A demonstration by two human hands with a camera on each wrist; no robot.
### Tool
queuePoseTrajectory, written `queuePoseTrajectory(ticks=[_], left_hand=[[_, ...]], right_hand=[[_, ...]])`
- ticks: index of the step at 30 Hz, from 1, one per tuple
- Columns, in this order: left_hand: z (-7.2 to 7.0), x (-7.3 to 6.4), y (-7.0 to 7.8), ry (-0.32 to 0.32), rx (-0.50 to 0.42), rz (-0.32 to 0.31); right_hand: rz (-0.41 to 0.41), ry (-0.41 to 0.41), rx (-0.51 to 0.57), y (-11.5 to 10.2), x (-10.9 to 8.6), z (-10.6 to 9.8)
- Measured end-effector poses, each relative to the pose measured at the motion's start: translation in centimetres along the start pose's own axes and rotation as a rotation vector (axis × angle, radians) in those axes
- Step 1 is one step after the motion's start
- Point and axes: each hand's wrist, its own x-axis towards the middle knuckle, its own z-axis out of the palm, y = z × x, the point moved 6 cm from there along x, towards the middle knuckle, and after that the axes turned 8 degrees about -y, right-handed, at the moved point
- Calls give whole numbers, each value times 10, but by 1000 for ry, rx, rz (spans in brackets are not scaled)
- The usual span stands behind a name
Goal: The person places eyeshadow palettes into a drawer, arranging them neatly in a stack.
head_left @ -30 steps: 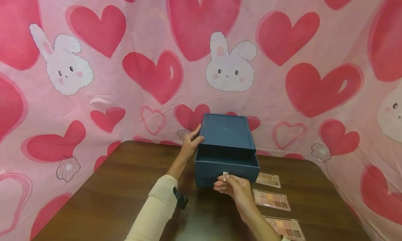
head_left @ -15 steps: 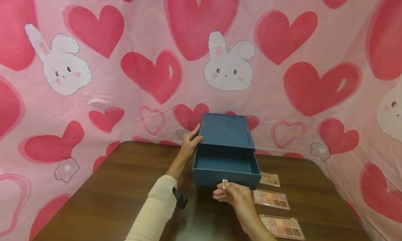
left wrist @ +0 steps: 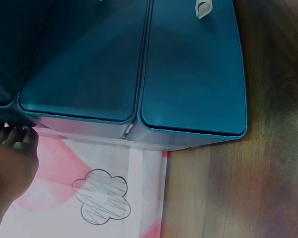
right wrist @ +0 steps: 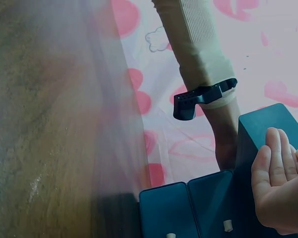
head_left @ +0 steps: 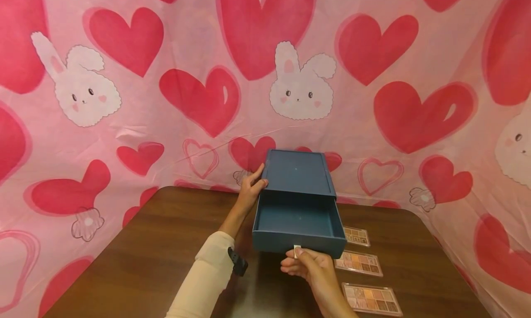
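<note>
A blue drawer unit (head_left: pixel 296 170) stands near the back of the table, its top drawer (head_left: pixel 269 243) pulled well out and bare inside. My right hand (head_left: pixel 317 274) pinches the small white pull tab (head_left: pixel 297 250) on that drawer's front between thumb and fingers; the right wrist view shows the hand (right wrist: pixel 280 183) beside the drawer. Against the unit's left side rests my left hand (head_left: pixel 250 188), thumb by the top edge. Its fingertips touch the side in the left wrist view (left wrist: pixel 15 158). Two lower drawers (left wrist: pixel 84 59) sit closed, each with a pale tab.
Three eyeshadow palettes with clear lids lie in a column right of the unit: a far one (head_left: pixel 357 236), a middle one (head_left: pixel 360 263) and a near one (head_left: pixel 372 299). The dark wood table (head_left: pixel 166 253) ends at a pink heart-and-rabbit cloth (head_left: pixel 199 37) behind.
The top drawer has slid farther out toward me, with my right hand pulling its tab. More of the drawer's inside shows. My left hand has stayed at the unit's side.
</note>
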Motion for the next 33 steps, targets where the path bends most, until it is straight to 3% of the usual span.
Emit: queuePoseTrajectory(ticks=[8,14,19,23,27,33], left_hand=[[0,0,0,-7,-14,15],[0,-1,0,-2,-2,-4],[0,-1,1,4,11,0],[0,0,1,1,13,15],[0,1,0,3,3,23],[0,1,-3,7,4,20]], right_hand=[[-47,-39,7,0,-2,3],[-1,-54,-42,0,-2,-2],[35,-114,-120,-3,-3,-7],[-34,-195,-225,-12,-7,-12],[-135,-252,-403,-25,-15,-16],[-222,-152,-626,-51,-30,-32]])
